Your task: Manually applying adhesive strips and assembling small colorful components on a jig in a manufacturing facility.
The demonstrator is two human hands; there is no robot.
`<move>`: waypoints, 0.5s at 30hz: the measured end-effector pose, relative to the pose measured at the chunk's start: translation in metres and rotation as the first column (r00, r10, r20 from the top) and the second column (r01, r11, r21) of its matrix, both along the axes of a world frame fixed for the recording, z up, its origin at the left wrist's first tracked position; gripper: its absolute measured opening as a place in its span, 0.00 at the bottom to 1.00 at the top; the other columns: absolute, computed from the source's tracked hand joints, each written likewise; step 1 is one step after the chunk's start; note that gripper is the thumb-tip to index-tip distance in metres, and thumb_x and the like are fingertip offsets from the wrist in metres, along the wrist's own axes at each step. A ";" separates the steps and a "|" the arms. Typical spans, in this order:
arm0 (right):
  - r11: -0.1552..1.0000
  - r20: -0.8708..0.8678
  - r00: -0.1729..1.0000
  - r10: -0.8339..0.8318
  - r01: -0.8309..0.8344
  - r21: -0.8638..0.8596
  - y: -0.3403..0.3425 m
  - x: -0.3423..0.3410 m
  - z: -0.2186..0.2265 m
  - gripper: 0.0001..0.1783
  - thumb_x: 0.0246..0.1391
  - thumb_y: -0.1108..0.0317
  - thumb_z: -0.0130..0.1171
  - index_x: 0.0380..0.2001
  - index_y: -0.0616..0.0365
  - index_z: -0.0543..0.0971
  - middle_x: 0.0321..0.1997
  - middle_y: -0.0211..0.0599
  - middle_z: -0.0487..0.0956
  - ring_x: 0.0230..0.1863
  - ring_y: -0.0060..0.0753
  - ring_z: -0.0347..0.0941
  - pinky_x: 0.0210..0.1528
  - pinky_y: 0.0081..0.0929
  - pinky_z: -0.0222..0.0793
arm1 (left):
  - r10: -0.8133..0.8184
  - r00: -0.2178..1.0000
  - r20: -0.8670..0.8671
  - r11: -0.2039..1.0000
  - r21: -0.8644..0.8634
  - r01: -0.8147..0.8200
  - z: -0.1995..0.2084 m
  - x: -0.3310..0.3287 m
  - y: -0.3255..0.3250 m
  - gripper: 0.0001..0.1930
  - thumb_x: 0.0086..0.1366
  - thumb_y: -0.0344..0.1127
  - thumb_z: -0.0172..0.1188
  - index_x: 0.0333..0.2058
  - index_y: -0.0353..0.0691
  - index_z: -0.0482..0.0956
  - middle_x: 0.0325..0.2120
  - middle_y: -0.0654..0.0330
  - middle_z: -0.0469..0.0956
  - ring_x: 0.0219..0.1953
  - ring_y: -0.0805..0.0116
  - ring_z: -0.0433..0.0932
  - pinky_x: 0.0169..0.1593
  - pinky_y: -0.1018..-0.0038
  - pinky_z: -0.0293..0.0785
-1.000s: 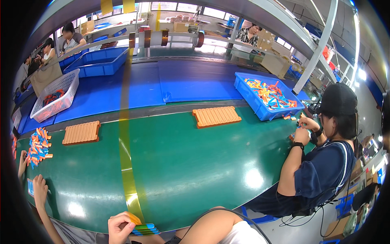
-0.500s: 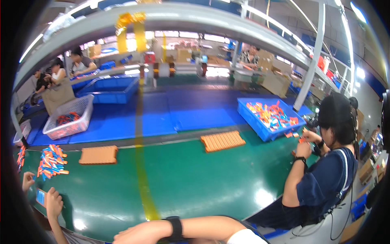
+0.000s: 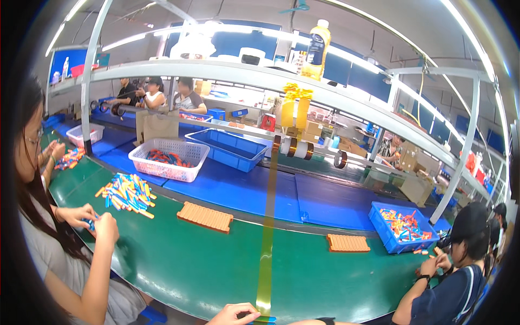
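Note:
At the bottom edge, my left hand (image 3: 236,314) is closed, its fingers curled toward a small blue strip (image 3: 264,320) at the fingertips. Only a thin slice of my right hand (image 3: 306,323) shows, with a dark wristband (image 3: 327,320) beside it; its fingers are cut off by the frame. Both are at the near edge of the green work surface (image 3: 195,265), by a yellow tape line (image 3: 266,260). Farther off lie two orange ribbed blocks, one to the left (image 3: 205,217) and one to the right (image 3: 348,243).
A co-worker at left handles small blue pieces near a pile of blue and orange strips (image 3: 128,193). Another works at right beside a blue crate (image 3: 398,246) of strips. A white basket (image 3: 162,172) and blue tub (image 3: 230,160) stand behind, under a shelf rail (image 3: 227,73).
The view has swung left and up, bringing the left co-worker and the shelf-top bottle into sight. My banded right arm, stretched leftward before, is now mostly out of frame; my left hand appears.

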State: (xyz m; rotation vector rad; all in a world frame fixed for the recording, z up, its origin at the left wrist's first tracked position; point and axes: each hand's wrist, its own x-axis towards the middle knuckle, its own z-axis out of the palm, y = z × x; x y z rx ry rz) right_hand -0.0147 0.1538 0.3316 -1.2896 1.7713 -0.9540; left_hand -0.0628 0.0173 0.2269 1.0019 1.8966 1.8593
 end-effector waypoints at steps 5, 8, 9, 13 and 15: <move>0.948 0.152 0.945 -0.291 0.263 0.181 0.054 0.037 -0.040 0.13 0.54 0.67 0.47 0.41 0.63 0.71 0.36 0.45 0.75 0.36 0.37 0.71 0.39 0.28 0.65 | 0.021 0.999 -0.025 0.999 0.036 -0.020 0.003 -0.001 0.000 0.08 0.57 0.33 0.53 0.26 0.32 0.72 0.20 0.61 0.70 0.24 0.76 0.66 0.28 0.78 0.63; 0.859 -0.015 0.916 -0.401 0.381 0.342 0.078 0.054 -0.049 0.14 0.51 0.65 0.49 0.40 0.58 0.71 0.29 0.39 0.76 0.29 0.34 0.71 0.33 0.27 0.66 | 0.025 0.999 -0.044 0.999 0.037 -0.024 -0.005 -0.004 0.002 0.08 0.57 0.33 0.54 0.26 0.32 0.72 0.19 0.60 0.70 0.23 0.75 0.65 0.28 0.77 0.63; 0.835 -0.050 0.910 -0.412 0.399 0.380 0.082 0.060 -0.046 0.14 0.51 0.64 0.50 0.40 0.58 0.71 0.27 0.38 0.75 0.28 0.34 0.71 0.32 0.27 0.65 | 0.021 0.998 -0.061 0.999 0.043 -0.018 -0.008 -0.003 0.003 0.08 0.57 0.33 0.54 0.26 0.31 0.71 0.19 0.59 0.70 0.22 0.75 0.65 0.27 0.77 0.63; 0.690 0.048 0.705 -0.708 0.676 0.257 0.080 0.069 -0.028 0.15 0.51 0.65 0.51 0.43 0.57 0.70 0.30 0.33 0.75 0.32 0.25 0.70 0.36 0.23 0.66 | 0.014 0.999 -0.050 0.998 0.064 -0.011 -0.001 -0.001 -0.001 0.08 0.56 0.32 0.54 0.25 0.32 0.71 0.18 0.58 0.69 0.22 0.74 0.65 0.27 0.76 0.63; 0.606 0.091 0.605 -0.791 0.755 0.250 0.073 0.069 -0.031 0.15 0.52 0.68 0.50 0.44 0.59 0.69 0.34 0.33 0.75 0.35 0.23 0.70 0.39 0.20 0.65 | 0.018 0.999 -0.043 0.998 0.055 -0.016 -0.003 0.002 -0.002 0.08 0.55 0.32 0.54 0.25 0.32 0.71 0.18 0.58 0.69 0.22 0.73 0.65 0.27 0.76 0.63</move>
